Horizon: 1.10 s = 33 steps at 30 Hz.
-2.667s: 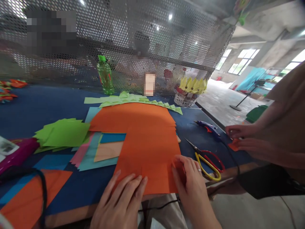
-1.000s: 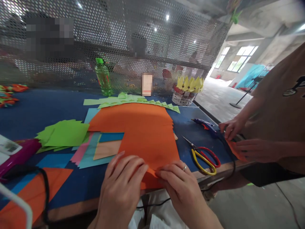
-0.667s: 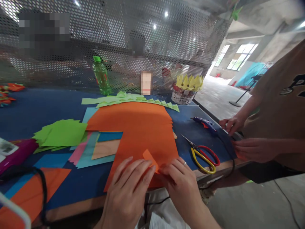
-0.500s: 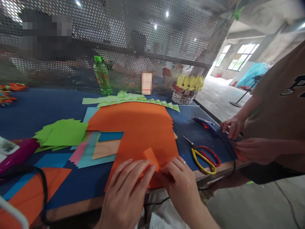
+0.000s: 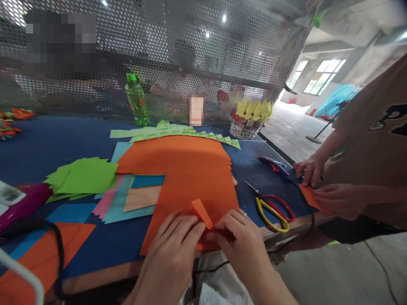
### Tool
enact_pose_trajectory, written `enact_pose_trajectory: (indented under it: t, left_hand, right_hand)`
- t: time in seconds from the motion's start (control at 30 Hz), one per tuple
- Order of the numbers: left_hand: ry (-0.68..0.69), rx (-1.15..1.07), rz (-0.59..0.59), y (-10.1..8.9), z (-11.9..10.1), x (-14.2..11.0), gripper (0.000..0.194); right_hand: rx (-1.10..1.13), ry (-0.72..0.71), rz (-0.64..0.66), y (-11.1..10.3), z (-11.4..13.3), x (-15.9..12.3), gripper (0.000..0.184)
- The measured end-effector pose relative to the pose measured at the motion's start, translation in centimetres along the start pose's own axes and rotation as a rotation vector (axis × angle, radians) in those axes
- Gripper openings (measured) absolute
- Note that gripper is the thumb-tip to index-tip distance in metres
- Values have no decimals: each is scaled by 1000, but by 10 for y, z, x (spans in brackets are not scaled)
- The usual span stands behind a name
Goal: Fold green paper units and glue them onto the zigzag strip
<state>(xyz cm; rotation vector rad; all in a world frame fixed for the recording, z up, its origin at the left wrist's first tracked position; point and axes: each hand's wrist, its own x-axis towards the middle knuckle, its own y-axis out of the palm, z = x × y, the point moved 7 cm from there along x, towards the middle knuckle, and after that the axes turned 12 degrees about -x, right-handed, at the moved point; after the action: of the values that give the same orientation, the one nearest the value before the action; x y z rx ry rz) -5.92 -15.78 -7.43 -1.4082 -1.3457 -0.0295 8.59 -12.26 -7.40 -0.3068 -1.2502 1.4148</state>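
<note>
A narrow folded strip of orange paper [image 5: 201, 212] stands up between my two hands, over a large orange paper sheet [image 5: 197, 182]. My left hand [image 5: 178, 241] is closed at the strip's left side, its fingertips against the paper. My right hand [image 5: 240, 237], with a ring on one finger, pinches the strip's lower end; its fingertips are partly hidden. Scissors [image 5: 270, 207] with one red and one yellow handle lie to the right of my right hand. Under the big sheet are more orange sheets [image 5: 174, 152] and several coloured papers [image 5: 143, 198].
Green paper squares [image 5: 89, 176] lie at left, near a purple device [image 5: 25, 203] with a black cable. A green bottle [image 5: 136, 99], a basket with yellow paper points [image 5: 249, 120] and a glue gun [image 5: 273, 164] stand or lie farther off. At right, a co-worker's hands [image 5: 337, 199] hold orange paper.
My left fingers have curled in and drawn closer to the strip, which now looks narrower. The co-worker's orange paper has come more into view.
</note>
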Motion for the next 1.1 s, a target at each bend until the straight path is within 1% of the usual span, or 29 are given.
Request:
enact_pose_trajectory:
  t: [0.1, 0.17, 0.23, 0.33, 0.37, 0.43, 0.5, 0.57, 0.6, 0.67, 0.7, 0.8, 0.9, 0.97, 1.03, 1.1]
  left_hand:
    - [-73, -52, 17, -3, 2, 5, 31]
    - [-88, -63, 5, -5, 1, 7, 33]
    - [-93, -66, 12, -5, 2, 8, 34]
    - [-94, -91, 28, -4, 3, 6, 33]
    - [-89, -104, 20, -5, 3, 6, 32]
    - [-77, -134, -10, -6, 3, 7, 31]
    - [-80, -151, -36, -7, 2, 7, 29]
    - [-100, -150, -50, -6, 3, 6, 27]
    - [-113, -148, -56, -5, 3, 5, 25]
    - [-129, -139, -37, -2, 4, 3, 23]
    - [-132, -132, -18, 0, 4, 2, 22]
    - [-117, -121, 25, 3, 2, 1, 23]
    - [-103, -176, -36, -2, 1, 4, 26]
    - [-84, -217, -67, -6, 0, 7, 28]
    - [-69, -226, -75, -10, 2, 9, 29]
    - [-51, -181, -79, -14, 4, 10, 29]
  right_hand:
    - [46, 16, 49, -2, -2, 1, 20]
    - [56, 42, 82, -2, -7, 1, 25]
    - [27, 77, 78, -3, -15, 2, 25]
    - [-54, 102, 49, -4, -24, 3, 12]
    - [-78, 97, 47, -3, -26, 3, 9]
    - [-116, 86, 31, -3, -29, 3, 9]
    - [-132, 48, -7, -5, -30, 3, 14]
    - [-116, -53, -24, -7, -25, 2, 22]
    - [-97, -120, -12, -8, -22, 1, 26]
    - [-57, -237, 49, -9, -16, -2, 32]
    - [-42, -272, 92, -9, -14, -4, 35]
    - [-17, -311, 216, -13, -11, -7, 41]
    - [-18, -315, 269, -17, -10, -7, 53]
    - [-26, -324, 236, -18, -11, -4, 53]
    - [-33, -344, 159, -21, -12, 0, 42]
    - [-51, -363, 68, -23, -13, 2, 29]
